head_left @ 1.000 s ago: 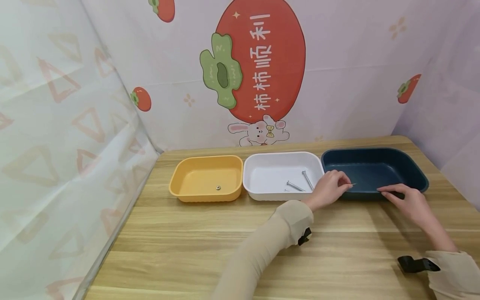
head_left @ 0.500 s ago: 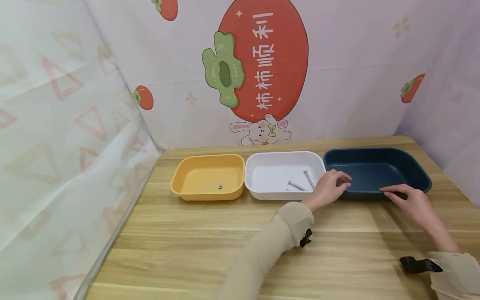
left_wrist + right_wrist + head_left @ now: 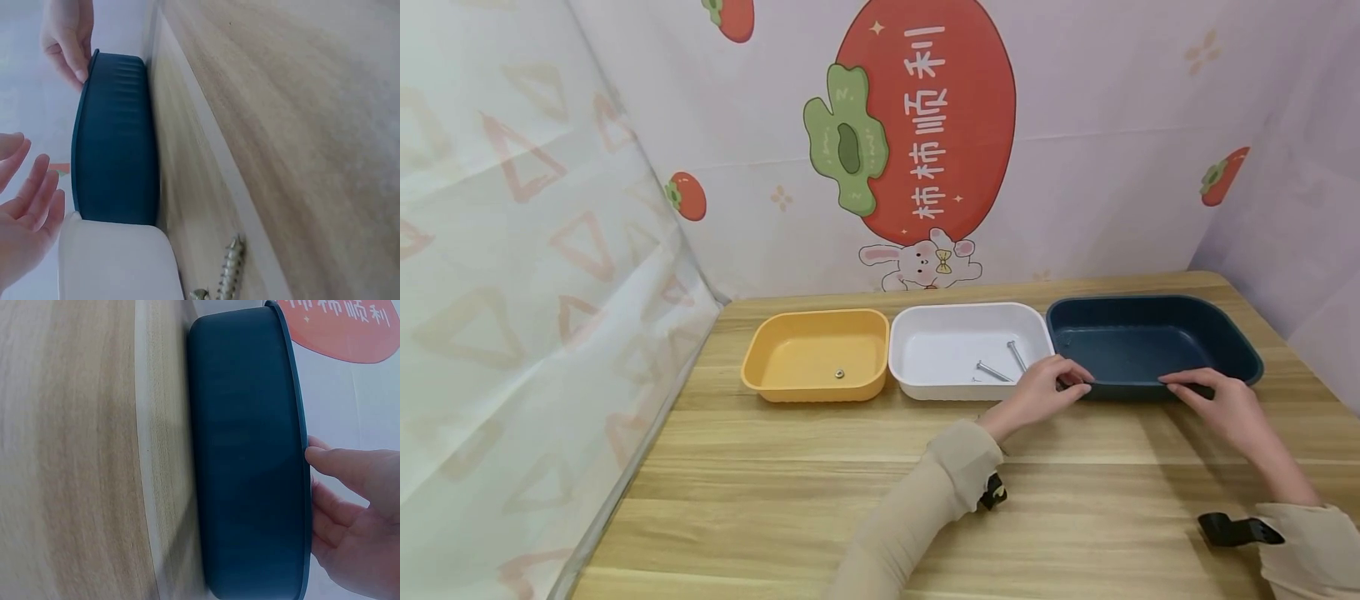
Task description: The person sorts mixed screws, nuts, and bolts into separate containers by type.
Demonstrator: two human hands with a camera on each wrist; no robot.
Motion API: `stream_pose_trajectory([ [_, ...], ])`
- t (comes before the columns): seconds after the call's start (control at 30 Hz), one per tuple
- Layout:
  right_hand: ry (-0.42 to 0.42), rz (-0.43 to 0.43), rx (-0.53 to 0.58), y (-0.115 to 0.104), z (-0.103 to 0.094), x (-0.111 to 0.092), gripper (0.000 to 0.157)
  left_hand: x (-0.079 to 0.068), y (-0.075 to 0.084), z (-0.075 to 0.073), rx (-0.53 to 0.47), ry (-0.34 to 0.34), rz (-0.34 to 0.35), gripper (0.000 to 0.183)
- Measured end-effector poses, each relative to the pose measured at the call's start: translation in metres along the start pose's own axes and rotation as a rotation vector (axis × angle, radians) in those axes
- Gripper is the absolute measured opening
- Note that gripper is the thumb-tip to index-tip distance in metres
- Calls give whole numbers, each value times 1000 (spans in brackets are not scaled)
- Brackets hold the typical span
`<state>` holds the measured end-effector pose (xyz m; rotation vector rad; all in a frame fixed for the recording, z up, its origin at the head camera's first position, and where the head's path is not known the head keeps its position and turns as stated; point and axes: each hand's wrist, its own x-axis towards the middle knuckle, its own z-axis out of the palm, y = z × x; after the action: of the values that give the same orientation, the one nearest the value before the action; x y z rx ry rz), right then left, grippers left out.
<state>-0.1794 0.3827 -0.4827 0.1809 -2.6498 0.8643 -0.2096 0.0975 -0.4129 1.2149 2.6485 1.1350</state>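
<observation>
At the wood-grain tabletop [image 3: 760, 500], pinching the navy plastic tray [image 3: 1142, 348] by its near rim [image 3: 1126, 383] with right hand [image 3: 1223, 410], holding nothing in loosely spread left hand [image 3: 1039, 392]; seems light, stiff, best held there

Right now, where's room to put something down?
The table is bare in front of the yellow tray and between the left sleeve and right sleeve. It's crowded around the left hand and right hand by the dark blue tray, and near the white tray, where screws lie.

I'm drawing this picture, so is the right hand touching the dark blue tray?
Touching. The right wrist view shows the right hand with its thumb on the rim of the dark blue tray, no gap.
</observation>
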Motion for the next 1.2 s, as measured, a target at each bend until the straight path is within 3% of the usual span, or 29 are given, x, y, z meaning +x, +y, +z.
stream_pose_trajectory([
  [0.3,-17,14,0,7,3,-1,23,-16,-1,-14,10,-82,17,16],
  [0.67,-6,20,8,5,2,-1,19,-36,-5,-31,7,-143,70,17],
  [0.9,2,10,1,2,1,0,20,-50,-9,-38,9,-227,19,19],
  [1.2,13,4,-5,-1,2,-1,18,-60,-21,-40,4,-253,2,20],
])
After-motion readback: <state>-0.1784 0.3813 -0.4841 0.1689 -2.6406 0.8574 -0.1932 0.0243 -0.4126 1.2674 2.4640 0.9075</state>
